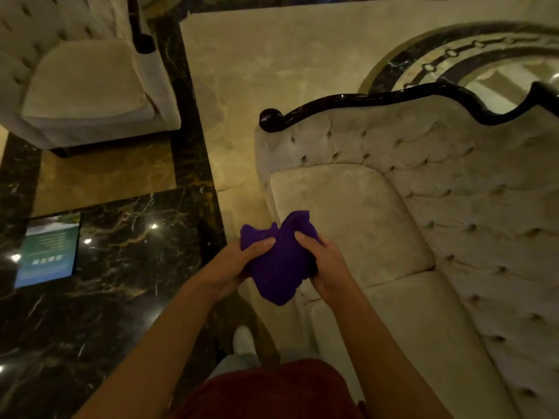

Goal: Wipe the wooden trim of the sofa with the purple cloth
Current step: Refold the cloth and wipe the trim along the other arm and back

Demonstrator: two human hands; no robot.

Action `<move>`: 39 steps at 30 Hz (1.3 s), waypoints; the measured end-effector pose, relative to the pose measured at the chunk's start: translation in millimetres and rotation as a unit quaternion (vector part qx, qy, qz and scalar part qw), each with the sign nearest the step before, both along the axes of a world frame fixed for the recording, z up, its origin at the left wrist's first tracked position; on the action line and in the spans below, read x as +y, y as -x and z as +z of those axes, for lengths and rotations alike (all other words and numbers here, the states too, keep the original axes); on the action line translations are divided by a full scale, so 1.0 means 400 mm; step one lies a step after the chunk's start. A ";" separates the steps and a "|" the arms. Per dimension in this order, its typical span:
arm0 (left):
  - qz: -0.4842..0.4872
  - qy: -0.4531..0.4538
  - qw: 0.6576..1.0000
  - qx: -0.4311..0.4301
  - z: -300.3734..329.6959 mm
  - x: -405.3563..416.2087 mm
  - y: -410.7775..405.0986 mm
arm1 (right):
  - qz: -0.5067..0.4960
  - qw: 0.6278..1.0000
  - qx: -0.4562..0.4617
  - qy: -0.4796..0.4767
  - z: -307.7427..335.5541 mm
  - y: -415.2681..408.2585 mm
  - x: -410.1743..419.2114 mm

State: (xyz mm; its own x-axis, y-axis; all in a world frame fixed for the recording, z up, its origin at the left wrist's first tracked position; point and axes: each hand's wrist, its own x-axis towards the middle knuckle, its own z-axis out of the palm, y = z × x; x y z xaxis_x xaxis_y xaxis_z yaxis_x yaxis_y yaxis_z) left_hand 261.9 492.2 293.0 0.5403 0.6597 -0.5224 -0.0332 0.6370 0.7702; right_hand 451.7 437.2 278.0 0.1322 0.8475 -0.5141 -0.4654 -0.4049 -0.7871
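Both hands, left [225, 267] and right [328, 266], grip the bunched cloth [279, 264] at lower centre over the sofa [348, 225] seat, so I'd fold it flat before running it along the dark trim [378, 101] at upper right.

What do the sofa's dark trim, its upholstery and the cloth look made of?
Trim: glossy black-lacquered wood, probably; it shows sharp highlights. Upholstery: matte, velvet-like beige fabric, button-tufted. Purple cloth: fuzzy, soft textile, likely microfibre, bunched between the left hand and right hand.
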 end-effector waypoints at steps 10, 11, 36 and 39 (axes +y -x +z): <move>0.100 -0.044 0.993 0.054 -0.081 0.384 -0.118 | -0.068 0.994 -0.081 0.011 -0.089 -0.095 0.399; 0.121 -0.042 0.990 0.062 -0.097 0.419 -0.136 | -0.063 0.993 -0.099 0.021 -0.111 -0.107 0.433; 0.032 0.139 0.972 0.185 -0.293 1.412 -0.271 | 0.044 0.937 -0.322 0.132 -0.234 -0.279 1.401; 0.045 0.171 0.957 0.228 -0.373 1.542 -0.244 | 0.069 0.897 -0.427 0.092 -0.247 -0.298 1.512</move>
State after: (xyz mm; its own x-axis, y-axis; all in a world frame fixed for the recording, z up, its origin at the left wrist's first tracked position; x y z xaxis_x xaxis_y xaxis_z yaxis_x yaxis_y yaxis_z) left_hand 359.6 1109.0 143.6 0.1533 0.4418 -0.8839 0.1905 0.8645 0.4652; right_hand 571.1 1042.0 179.3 0.4448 0.7972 -0.4082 0.3410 -0.5721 -0.7459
